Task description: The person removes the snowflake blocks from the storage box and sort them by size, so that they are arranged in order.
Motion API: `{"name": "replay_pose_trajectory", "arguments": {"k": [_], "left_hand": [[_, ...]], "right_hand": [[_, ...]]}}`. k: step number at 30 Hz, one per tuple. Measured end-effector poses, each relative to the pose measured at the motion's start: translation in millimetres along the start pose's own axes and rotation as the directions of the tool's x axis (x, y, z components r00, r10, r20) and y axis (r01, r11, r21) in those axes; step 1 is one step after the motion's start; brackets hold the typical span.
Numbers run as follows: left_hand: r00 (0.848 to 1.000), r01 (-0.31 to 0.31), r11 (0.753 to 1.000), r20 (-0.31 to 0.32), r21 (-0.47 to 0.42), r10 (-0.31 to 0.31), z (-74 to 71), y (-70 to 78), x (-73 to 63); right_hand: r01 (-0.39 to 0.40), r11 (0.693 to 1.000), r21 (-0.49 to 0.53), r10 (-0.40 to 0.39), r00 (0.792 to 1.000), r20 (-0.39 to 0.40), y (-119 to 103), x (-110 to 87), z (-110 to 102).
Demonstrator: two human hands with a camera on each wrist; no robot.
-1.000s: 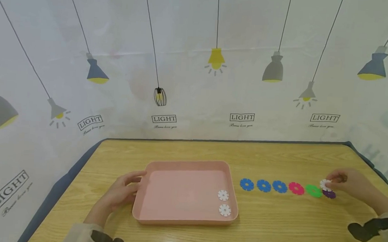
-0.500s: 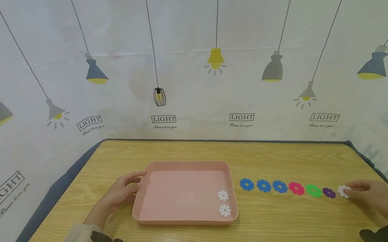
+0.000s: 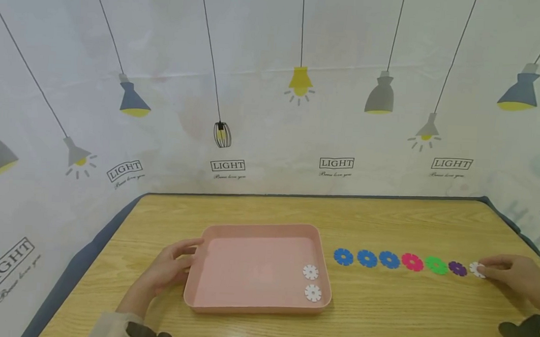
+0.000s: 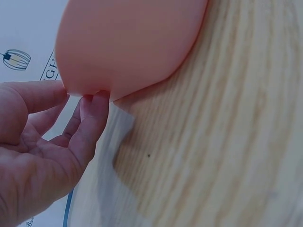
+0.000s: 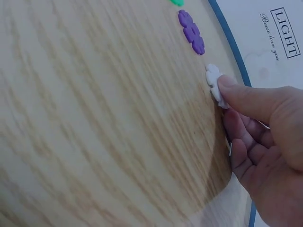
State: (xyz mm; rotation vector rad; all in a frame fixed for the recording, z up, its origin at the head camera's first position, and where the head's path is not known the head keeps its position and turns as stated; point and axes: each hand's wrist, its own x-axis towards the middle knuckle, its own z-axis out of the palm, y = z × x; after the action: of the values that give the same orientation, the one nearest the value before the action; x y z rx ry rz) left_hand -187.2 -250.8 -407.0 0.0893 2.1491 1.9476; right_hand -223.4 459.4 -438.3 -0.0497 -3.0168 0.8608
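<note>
My right hand (image 3: 516, 275) pinches a white interlocking disc (image 3: 475, 269), flower-shaped with notches, at the right end of a row on the table. In the right wrist view the thumb lies on this disc (image 5: 214, 84), just past the purple disc (image 5: 191, 33). Leftward the row goes on with a green disc (image 3: 436, 265), a pink disc (image 3: 412, 262) and several blue discs (image 3: 367, 258). My left hand (image 3: 168, 267) holds the left side of a pink tray (image 3: 258, 309), its fingertips against the outer wall. Two white discs (image 3: 310, 272) lie inside the tray at its right.
The wooden table (image 3: 395, 312) extends around the tray and the row. A wall covering (image 3: 264, 97) with printed lamps rises behind the table and on both sides. A dark blue edging (image 3: 111, 231) borders the tabletop.
My right hand has moved right with the white disc, from over the purple disc to a spot beside it, then slightly lower. The left hand and tray stay put.
</note>
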Motion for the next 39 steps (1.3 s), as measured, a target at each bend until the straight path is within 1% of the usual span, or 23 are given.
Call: {"name": "replay_pose_trajectory", "arguments": {"k": [4, 11, 15, 18, 22, 24, 27, 29, 31, 35, 36, 39], "left_hand": [[1.000, 0.002, 1.000, -0.012, 0.000, -0.002, -0.9, -1.2, -0.3], [1.000, -0.008, 1.000, 0.013, 0.007, 0.008, -2.3, -2.3, -2.1], [1.000, -0.005, 1.000, 0.015, 0.000, 0.005, -2.2, -2.4, -2.1], [1.000, -0.004, 1.000, 0.017, -0.002, 0.004, -2.1, -2.4, -1.6], [1.000, -0.007, 1.000, 0.024, 0.004, 0.007, -2.3, -2.5, -0.4], [1.000, -0.009, 1.000, 0.027, 0.003, 0.009, -2.5, -2.7, 0.2], [1.000, -0.009, 1.000, 0.024, 0.000, 0.009, -2.7, -3.3, 1.1], [1.000, -0.011, 1.000, 0.025, -0.003, 0.011, -2.9, -3.7, 1.9], [1.000, -0.012, 1.000, 0.027, -0.008, 0.012, -3.0, -4.1, 2.5], [0.999, -0.014, 1.000, 0.031, -0.013, 0.014, -2.9, -4.8, 2.9], [0.999, -0.014, 1.000, 0.032, -0.013, 0.015, -2.9, -4.8, 2.8], [1.000, -0.015, 1.000, 0.025, -0.005, 0.015, -3.0, -4.7, 2.2]], "right_hand": [[-0.001, 1.000, -0.009, 0.001, 1.000, 0.005, -2.8, 0.3, 0.6], [-0.025, 1.000, -0.015, 0.025, 1.000, 0.004, -4.3, 0.4, 3.4], [-0.022, 1.000, 0.007, 0.022, 1.000, 0.018, -3.8, 0.0, 3.4], [0.007, 1.000, 0.011, -0.007, 1.000, -0.002, -3.2, -0.8, 3.2], [0.048, 0.999, -0.016, -0.049, 0.997, -0.060, -9.0, -0.7, 2.9], [0.059, 0.998, -0.023, -0.060, 0.996, -0.069, -18.2, -0.5, 1.8], [0.102, 0.994, -0.029, -0.104, 0.992, -0.069, -37.3, -0.1, 0.4], [0.143, 0.990, -0.002, -0.143, 0.988, -0.057, -50.9, 0.2, -0.4], [0.188, 0.982, 0.023, -0.187, 0.982, -0.027, -64.5, 0.9, -0.9], [0.267, 0.962, 0.066, -0.268, 0.963, 0.008, -93.7, 1.6, 2.2], [0.293, 0.953, 0.073, -0.295, 0.955, 0.026, -102.1, 1.2, 3.2], [0.359, 0.928, 0.100, -0.363, 0.931, 0.024, -126.1, 0.5, 10.8]]}}
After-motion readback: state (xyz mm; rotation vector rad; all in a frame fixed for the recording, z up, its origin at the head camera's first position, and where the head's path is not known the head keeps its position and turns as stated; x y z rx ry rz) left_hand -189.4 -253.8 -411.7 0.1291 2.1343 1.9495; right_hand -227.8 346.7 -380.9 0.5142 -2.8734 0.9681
